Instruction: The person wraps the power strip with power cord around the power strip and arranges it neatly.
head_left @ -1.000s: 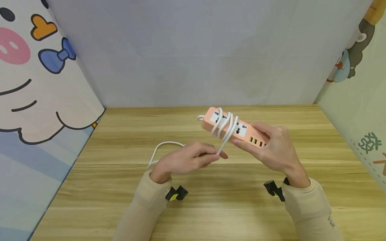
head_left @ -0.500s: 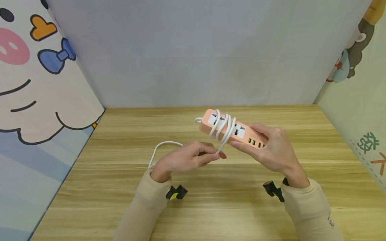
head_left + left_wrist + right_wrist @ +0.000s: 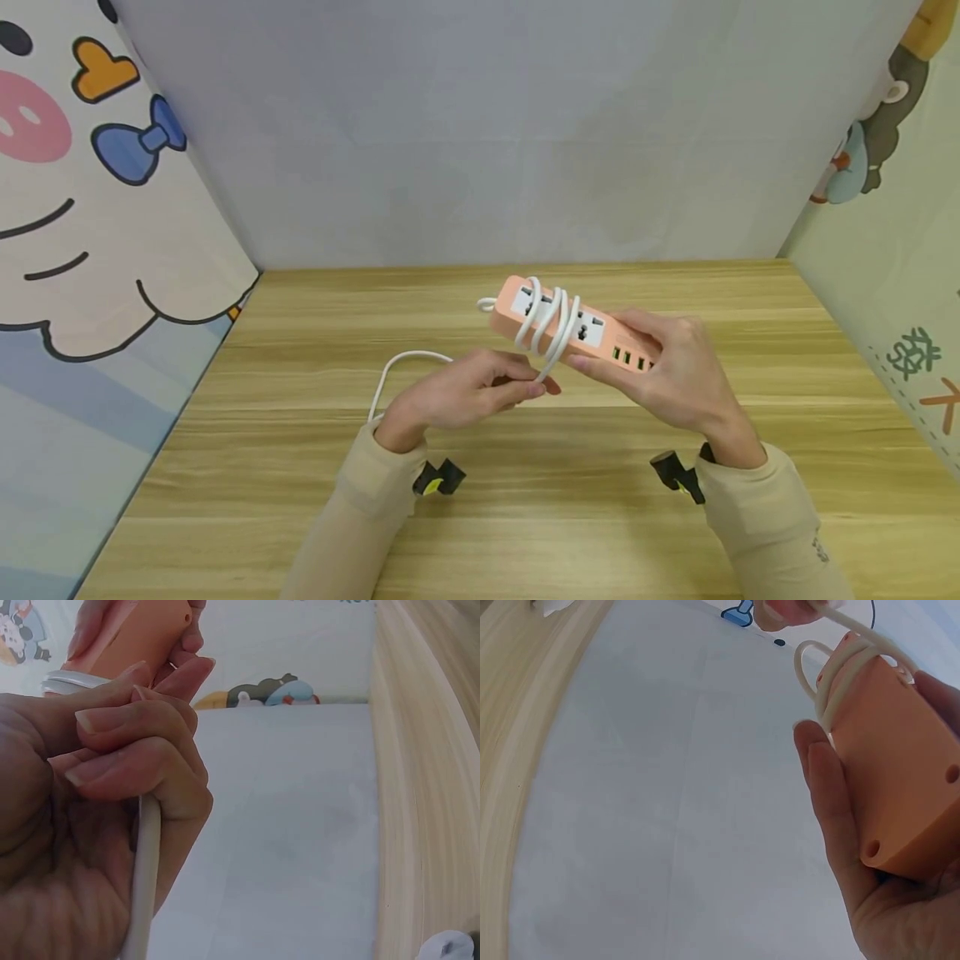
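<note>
My right hand [image 3: 678,375] grips a peach-coloured power strip [image 3: 512,319] by its right end, its left end angled up and away over the table. White sockets and several small USB ports face up. Several turns of the white cord [image 3: 538,327] are wound round its left half, and a small loop sticks out past that end. My left hand [image 3: 472,390] pinches the cord just below the windings. In the left wrist view the cord [image 3: 145,877] runs down through the curled fingers. The strip's plain underside [image 3: 900,765] shows in the right wrist view.
A slack loop of cord [image 3: 408,355] shows on the wood-grain table [image 3: 570,533] behind my left wrist. A pale grey wall panel [image 3: 480,142] rises at the back. Cartoon-printed panels [image 3: 135,275] stand on both sides.
The power strip and my right hand have shifted slightly left and a little down, toward the left hand. My left hand keeps its pinch on the cord almost in place.
</note>
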The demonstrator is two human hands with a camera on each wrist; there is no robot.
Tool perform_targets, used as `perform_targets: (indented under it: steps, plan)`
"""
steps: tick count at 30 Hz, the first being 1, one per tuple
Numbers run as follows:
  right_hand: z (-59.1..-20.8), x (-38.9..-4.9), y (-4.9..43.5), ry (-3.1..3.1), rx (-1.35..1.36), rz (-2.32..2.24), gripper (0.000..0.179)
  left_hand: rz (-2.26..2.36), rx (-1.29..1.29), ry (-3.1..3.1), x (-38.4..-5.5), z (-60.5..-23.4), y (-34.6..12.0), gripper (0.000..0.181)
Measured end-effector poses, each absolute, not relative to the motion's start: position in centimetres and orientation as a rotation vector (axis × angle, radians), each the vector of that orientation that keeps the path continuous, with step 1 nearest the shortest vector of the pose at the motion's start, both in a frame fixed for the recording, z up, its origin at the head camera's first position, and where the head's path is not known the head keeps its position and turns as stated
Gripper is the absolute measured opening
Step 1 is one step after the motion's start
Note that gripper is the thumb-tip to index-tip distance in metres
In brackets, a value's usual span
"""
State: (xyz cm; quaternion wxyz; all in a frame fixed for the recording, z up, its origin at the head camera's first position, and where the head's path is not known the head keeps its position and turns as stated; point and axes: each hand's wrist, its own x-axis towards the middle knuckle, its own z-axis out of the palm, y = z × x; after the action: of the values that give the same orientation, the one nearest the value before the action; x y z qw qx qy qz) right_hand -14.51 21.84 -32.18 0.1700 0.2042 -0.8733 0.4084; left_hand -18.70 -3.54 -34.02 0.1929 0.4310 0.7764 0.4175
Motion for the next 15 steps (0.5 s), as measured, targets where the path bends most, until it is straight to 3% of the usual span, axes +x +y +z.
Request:
perform_targets:
  steps: [15]
  plan:
    - [-31.97,-14.33,21.75,-2.486,0.642,1.185,0.032,1.19,1.27,2.215,-18.86,-34.46,-3.68,0.026]
